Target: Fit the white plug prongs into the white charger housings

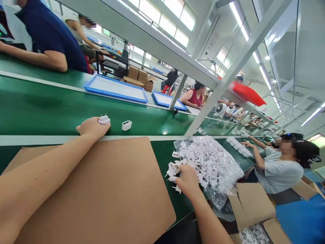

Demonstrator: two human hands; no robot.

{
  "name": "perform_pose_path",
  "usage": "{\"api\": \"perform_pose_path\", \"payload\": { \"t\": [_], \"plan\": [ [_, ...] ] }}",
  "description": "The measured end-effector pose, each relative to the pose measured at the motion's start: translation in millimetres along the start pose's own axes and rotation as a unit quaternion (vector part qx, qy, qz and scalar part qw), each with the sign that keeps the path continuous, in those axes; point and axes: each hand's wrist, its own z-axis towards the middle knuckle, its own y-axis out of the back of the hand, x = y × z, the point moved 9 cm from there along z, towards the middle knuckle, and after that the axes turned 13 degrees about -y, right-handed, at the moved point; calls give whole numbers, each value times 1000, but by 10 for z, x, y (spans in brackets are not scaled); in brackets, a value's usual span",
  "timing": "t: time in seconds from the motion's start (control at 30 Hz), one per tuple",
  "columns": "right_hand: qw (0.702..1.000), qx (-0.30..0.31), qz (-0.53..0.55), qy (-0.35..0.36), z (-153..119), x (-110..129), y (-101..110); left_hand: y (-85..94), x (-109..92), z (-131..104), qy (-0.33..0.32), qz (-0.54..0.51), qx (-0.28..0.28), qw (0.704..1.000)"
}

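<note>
My left hand (pixel 92 128) is closed around a white plug adapter (pixel 104 120) over the green conveyor belt, the adapter's pins pointing up. Just right of it, apart from the hand, a white charger housing (pixel 126 125) stands on the belt. My right hand (pixel 188 181) reaches into the near left edge of a heap of white plug parts (pixel 210 159). Its thumb and forefinger curl around a plug part there; the other fingertips are hidden. The heap lies on a clear plastic bag (pixel 235 171).
A brown cardboard sheet (pixel 119 183) covers the table before me. Blue-rimmed trays (pixel 115 88) line the belt's far side. A slanted metal post (pixel 228 79) rises beyond the heap. At right, a co-worker (pixel 279 166) handles white boxes (pixel 238 146); an open carton (pixel 251 203) stands below.
</note>
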Motion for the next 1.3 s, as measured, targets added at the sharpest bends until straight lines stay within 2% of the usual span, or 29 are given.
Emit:
{"api": "perform_pose_path", "payload": {
  "t": [0.07,0.1,0.13,0.2,0.27,0.33,0.4,0.47,0.57,0.7,0.8,0.87,0.93,1.0,1.07,1.13,1.2,1.3],
  "plan": [
    [998,17,64,-17,35,-43,-28,99,-149,-53,-47,41,-94,994],
    [995,30,93,-17,36,-49,-36,116,-265,-81,-84,70,-123,986],
    [992,41,118,-10,27,-41,-34,76,-389,-91,-125,94,-121,980],
    [989,45,138,9,-5,-14,11,-118,-531,-53,-161,135,-45,977],
    [991,34,124,24,-40,2,73,-312,-511,16,-134,171,54,975],
    [991,34,123,29,-68,0,104,-436,-456,64,-104,193,129,967],
    [981,55,184,31,-85,9,110,-473,-452,75,-95,201,159,962],
    [952,89,293,20,-82,43,101,-452,-536,22,-114,199,156,961],
    [863,207,459,-29,-55,239,-31,-431,-774,-251,-178,170,168,955],
    [692,380,612,-57,-15,828,-210,-384,-1054,-872,-249,107,216,938],
    [566,451,686,-81,44,1205,-343,-349,-1139,-1367,-296,65,255,918],
    [525,455,711,-108,95,1319,-463,-322,-1073,-1601,-279,19,266,923],
    [527,445,713,-126,122,1352,-586,-288,-947,-1725,-234,-36,252,938],
    [560,437,691,-130,113,1343,-693,-289,-850,-1786,-205,-78,244,945],
    [600,423,668,-126,95,1314,-753,-334,-823,-1810,-207,-99,255,939],
    [637,382,660,-113,107,1269,-737,-385,-829,-1810,-216,-116,272,931],
    [687,312,650,-91,144,1209,-650,-407,-838,-1796,-218,-132,277,926],
    [781,209,585,-55,166,1153,-484,-389,-835,-1774,-205,-156,269,928]
  ]
}}
